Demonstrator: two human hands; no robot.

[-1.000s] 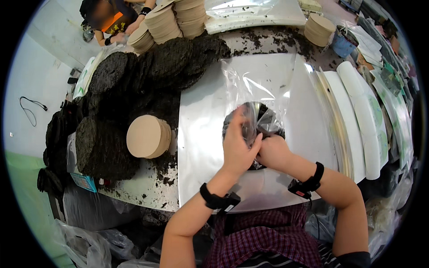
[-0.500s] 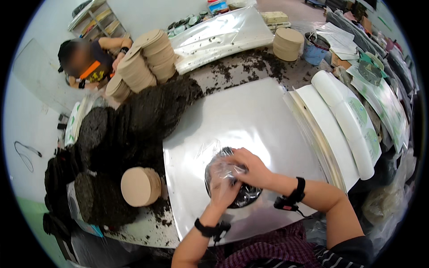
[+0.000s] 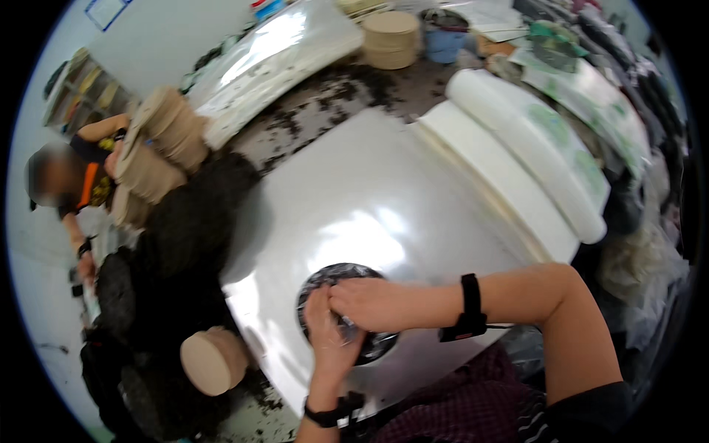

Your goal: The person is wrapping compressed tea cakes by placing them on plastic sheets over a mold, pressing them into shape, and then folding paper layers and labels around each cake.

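My left hand (image 3: 332,332) and my right hand (image 3: 369,303) meet over a round dark disc (image 3: 377,348) wrapped in crinkled clear plastic (image 3: 347,332). Both have their fingers bent onto the wrap, pressed close together, with the right fingers partly over the left; motion blur softens their detail. The disc lies on a glossy pale plastic sheet (image 3: 384,192). Heaped dark, rough slabs (image 3: 192,236) stand to the left, and a short stack of beige discs (image 3: 210,358) sits left of the sheet.
Taller beige stacks (image 3: 155,148) are at back left, beside a co-worker's arm (image 3: 96,129). More beige discs (image 3: 389,40) and a blue bucket (image 3: 447,44) are at the back. White rolls (image 3: 524,148) lie along the right. Dark crumbs (image 3: 310,96) litter the table behind the sheet.
My view has swung round and blurred. The loose clear plastic that stretched beyond the dark disc is now gathered down onto it, and my right hand has come across its top.
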